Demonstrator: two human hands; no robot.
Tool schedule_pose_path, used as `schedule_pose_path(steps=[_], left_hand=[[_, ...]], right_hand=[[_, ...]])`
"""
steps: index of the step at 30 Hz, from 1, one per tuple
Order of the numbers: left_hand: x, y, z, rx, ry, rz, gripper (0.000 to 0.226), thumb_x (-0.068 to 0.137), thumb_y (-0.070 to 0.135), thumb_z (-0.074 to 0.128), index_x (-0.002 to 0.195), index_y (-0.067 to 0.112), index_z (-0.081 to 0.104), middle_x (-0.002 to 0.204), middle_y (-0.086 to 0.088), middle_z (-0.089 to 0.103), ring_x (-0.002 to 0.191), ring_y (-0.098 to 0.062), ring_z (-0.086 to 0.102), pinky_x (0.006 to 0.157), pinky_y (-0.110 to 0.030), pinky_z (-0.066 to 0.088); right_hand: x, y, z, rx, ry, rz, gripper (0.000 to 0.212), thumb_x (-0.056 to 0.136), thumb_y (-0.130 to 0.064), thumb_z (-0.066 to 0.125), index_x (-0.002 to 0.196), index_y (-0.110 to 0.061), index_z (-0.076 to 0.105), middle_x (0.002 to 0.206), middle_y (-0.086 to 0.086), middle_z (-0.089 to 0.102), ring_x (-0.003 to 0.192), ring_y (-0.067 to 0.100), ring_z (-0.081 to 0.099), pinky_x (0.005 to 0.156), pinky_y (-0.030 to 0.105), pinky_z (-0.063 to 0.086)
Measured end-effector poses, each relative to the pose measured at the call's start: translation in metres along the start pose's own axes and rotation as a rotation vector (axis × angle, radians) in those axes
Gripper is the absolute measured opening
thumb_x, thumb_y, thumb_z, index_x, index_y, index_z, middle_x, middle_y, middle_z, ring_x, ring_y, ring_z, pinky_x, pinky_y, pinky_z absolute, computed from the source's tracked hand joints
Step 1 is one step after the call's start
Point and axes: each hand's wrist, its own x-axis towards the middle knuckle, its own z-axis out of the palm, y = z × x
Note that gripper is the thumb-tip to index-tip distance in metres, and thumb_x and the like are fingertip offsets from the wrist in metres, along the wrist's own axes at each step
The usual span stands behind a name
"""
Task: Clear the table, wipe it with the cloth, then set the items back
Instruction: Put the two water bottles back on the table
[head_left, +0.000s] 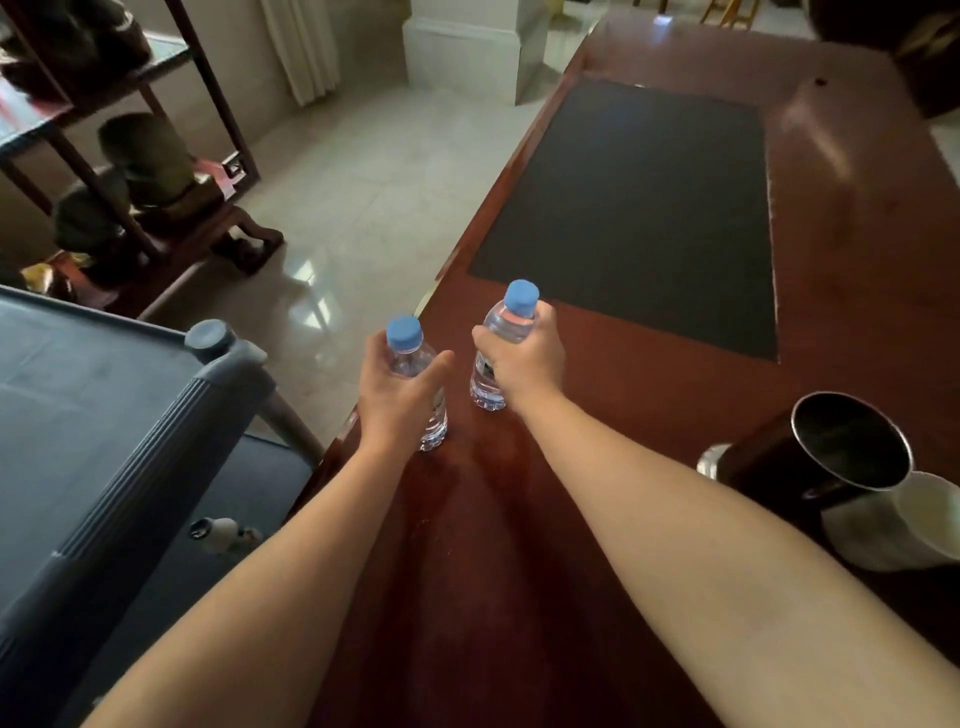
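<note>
Two small clear water bottles with blue caps stand upright near the left edge of the dark red wooden table (857, 218). My left hand (400, 387) is wrapped around the left bottle (408, 343). My right hand (522, 358) grips the right bottle (511, 314) around its middle. Both bottle bases look to be on or just at the tabletop. No cloth is in view.
A black mat (639, 208) lies on the table beyond the bottles. A dark metal cup (841, 447) and a white bowl (930, 509) sit at the right. A grey plastic cart (104, 415) stands at the left, a wooden shelf (135, 171) with ornaments behind it.
</note>
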Motion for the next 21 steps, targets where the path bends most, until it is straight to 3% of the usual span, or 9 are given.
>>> schedule_pose_path(steps=[3, 8, 14, 21], left_hand=[[-0.004, 0.01, 0.009, 0.049, -0.028, 0.011, 0.046, 0.066, 0.041, 0.083, 0.1, 0.034, 0.053, 0.084, 0.019, 0.064, 0.084, -0.005, 0.064, 0.087, -0.04, 0.053], [-0.016, 0.03, 0.041, 0.083, -0.071, 0.069, 0.042, 0.071, 0.038, 0.082, 0.1, 0.033, 0.051, 0.085, 0.021, 0.06, 0.075, 0.014, 0.059, 0.071, -0.017, 0.042], [-0.045, 0.05, 0.096, 0.051, -0.196, 0.076, 0.05, 0.071, 0.045, 0.078, 0.111, 0.031, 0.051, 0.097, 0.016, 0.06, 0.092, -0.006, 0.063, 0.089, -0.038, 0.053], [-0.069, 0.056, 0.139, 0.029, -0.289, 0.057, 0.047, 0.069, 0.047, 0.077, 0.106, 0.035, 0.051, 0.097, 0.014, 0.062, 0.094, -0.01, 0.065, 0.09, -0.044, 0.054]], right_hand=[[-0.009, 0.011, -0.037, 0.017, 0.05, 0.03, 0.049, 0.071, -0.036, 0.078, 0.108, -0.03, 0.048, 0.087, -0.017, 0.058, 0.081, 0.009, 0.059, 0.075, 0.025, 0.042], [-0.015, 0.02, -0.094, -0.012, 0.135, 0.029, 0.053, 0.071, -0.038, 0.078, 0.113, -0.029, 0.048, 0.096, -0.013, 0.059, 0.086, 0.011, 0.059, 0.08, 0.028, 0.045], [-0.024, 0.038, -0.151, -0.066, 0.248, 0.063, 0.051, 0.071, -0.039, 0.077, 0.107, -0.036, 0.041, 0.091, -0.019, 0.054, 0.085, 0.009, 0.057, 0.08, 0.027, 0.042], [-0.031, 0.061, -0.179, -0.047, 0.303, 0.104, 0.055, 0.071, -0.038, 0.079, 0.114, -0.029, 0.045, 0.101, -0.009, 0.06, 0.09, 0.014, 0.059, 0.079, 0.028, 0.041]])
